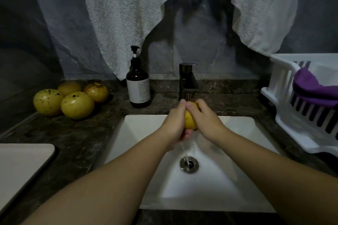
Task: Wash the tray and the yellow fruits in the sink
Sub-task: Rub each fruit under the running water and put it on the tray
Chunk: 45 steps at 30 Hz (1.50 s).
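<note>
Tray (22,166) on counter at left, four speckled fruits (69,99) unwashed beside soap bottle (138,86) whose label print is too small to read, left hand (173,124) and right hand (206,119) both clasping fifth fruit (190,121) under tap (188,82) over sink (142,126); rinsing step underway, next likely setting it aside and fetching another.

two bare forearms, left hand (176,120), right hand (204,118), sleeveless to frame edge
</note>
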{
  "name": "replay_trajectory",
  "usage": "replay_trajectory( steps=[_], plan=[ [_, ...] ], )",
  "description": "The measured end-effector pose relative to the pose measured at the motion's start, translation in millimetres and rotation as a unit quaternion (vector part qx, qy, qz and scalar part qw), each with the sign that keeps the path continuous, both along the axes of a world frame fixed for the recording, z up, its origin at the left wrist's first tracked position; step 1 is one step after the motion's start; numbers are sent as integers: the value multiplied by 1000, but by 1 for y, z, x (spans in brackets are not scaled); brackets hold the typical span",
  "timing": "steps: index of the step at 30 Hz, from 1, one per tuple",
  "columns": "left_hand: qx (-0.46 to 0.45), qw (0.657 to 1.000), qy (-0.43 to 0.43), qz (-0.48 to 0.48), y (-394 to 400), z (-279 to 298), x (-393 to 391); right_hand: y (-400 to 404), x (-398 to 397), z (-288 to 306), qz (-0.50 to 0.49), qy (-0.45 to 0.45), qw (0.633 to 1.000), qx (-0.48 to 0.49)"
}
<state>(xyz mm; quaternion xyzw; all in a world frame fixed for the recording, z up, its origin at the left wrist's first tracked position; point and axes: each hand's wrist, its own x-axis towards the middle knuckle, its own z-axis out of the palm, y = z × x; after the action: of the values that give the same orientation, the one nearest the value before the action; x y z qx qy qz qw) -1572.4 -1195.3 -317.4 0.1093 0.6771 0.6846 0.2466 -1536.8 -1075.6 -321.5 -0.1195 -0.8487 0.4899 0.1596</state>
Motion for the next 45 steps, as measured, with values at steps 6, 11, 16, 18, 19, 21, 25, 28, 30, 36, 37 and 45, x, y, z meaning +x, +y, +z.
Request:
replay_trajectory(
  steps=[6, 11, 16, 18, 19, 21, 25, 28, 30, 36, 37, 45],
  plan=[
    [12, 1000, 11, 10, 3, 3, 5, -5, -2, 2, -39, -7, 999, 17],
    [26, 998, 54, 24, 4, 2, 4, -3, -4, 7, -34, -27, 997, -71],
    [21, 999, -29, -3, -1, 5, 7, -1, -1, 3, -32, 13, 999, 23],
    [13, 1000, -14, -3, -3, 4, 4, 1, 2, 1, -5, 25, 999, 27],
    [9, 1000, 21, 8, -2, 4, 3, -1, 1, 4, -2, 4, 999, -40],
    [0, 997, 65, 31, 1, 2, 3, -5, -3, 9, -19, -55, 984, -170],
    [17, 999, -46, -16, -2, 2, 6, -1, 0, 3, -2, -5, 1000, -26],
    [34, 999, -34, -4, -2, 3, 3, 5, 3, 0, 42, 13, 999, -10],
    [70, 997, -25, 26, 0, 4, 3, 4, 3, 3, 54, -11, 996, -71],
    [75, 995, -71, -16, -7, 4, -2, 13, 4, 2, 23, 8, 999, -25],
    [42, 998, -50, -21, -9, 3, -3, 15, 4, 1, 19, 6, 1000, 9],
    [65, 997, -32, -36, -4, -3, -6, 16, 11, 12, 23, 11, 981, 195]
  ],
)
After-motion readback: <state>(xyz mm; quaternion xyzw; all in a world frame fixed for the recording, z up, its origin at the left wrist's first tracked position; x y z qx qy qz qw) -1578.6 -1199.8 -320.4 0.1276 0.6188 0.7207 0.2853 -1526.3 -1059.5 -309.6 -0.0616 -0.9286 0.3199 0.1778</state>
